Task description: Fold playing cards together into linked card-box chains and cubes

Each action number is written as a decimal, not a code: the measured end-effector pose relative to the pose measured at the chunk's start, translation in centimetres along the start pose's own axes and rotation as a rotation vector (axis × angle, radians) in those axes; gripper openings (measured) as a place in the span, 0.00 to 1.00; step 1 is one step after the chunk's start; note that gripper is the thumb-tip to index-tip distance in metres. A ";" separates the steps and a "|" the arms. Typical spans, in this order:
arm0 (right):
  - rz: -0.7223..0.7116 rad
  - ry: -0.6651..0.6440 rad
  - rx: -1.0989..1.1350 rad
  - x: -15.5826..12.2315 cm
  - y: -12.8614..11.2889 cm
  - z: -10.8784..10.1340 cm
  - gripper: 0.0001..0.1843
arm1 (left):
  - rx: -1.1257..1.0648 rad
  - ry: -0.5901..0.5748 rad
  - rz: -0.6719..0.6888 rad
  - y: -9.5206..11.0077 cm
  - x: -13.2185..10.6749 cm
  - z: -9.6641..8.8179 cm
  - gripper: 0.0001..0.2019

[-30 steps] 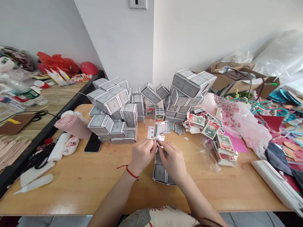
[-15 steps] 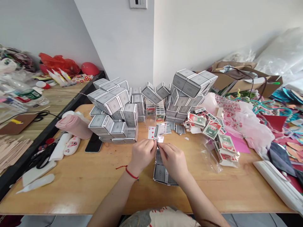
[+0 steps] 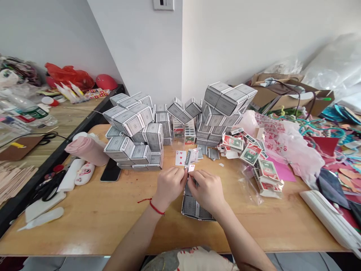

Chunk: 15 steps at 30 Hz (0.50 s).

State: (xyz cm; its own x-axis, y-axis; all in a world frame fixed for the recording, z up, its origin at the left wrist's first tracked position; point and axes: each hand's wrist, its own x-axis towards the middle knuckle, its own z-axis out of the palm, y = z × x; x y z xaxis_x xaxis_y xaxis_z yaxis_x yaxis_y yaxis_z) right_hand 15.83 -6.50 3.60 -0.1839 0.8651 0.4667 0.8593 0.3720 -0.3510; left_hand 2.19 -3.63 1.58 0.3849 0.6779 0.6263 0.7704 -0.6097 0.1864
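Observation:
My left hand [image 3: 171,185] and my right hand [image 3: 207,188] meet over the table, thumbs and fingers pinched together. Between their fingertips is a playing card [image 3: 191,168], mostly covered by the fingers; a small white corner with a red mark shows. Below and partly behind my right hand lies a block of folded playing cards [image 3: 194,209] with grey patterned backs. Just beyond my fingertips, a heart card [image 3: 181,158] lies face up beside other loose cards [image 3: 193,155].
Stacked card blocks stand at back left [image 3: 135,146] and back right [image 3: 217,109]. Red and green card boxes [image 3: 251,153] are heaped on the right, near a plastic bag [image 3: 293,139]. A phone [image 3: 110,171], scissors [image 3: 50,186] and glue bottle [image 3: 42,219] lie left.
Both hands stay pinched together at nearly the same spot, with slight finger movement. The whole view has shifted a little.

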 end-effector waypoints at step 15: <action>0.788 0.024 0.634 -1.1 7.4 0.8 0.18 | -0.301 0.001 -0.345 -0.3 -0.8 0.0 0.19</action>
State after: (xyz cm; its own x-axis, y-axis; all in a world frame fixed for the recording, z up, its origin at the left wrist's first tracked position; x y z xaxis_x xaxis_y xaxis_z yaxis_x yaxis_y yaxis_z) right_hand 22.02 -4.41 -0.20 0.3421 0.9370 -0.0707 0.3185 -0.1864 -0.9294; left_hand 1.67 -4.00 1.03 0.1315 0.8620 0.4895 0.6713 -0.4408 0.5958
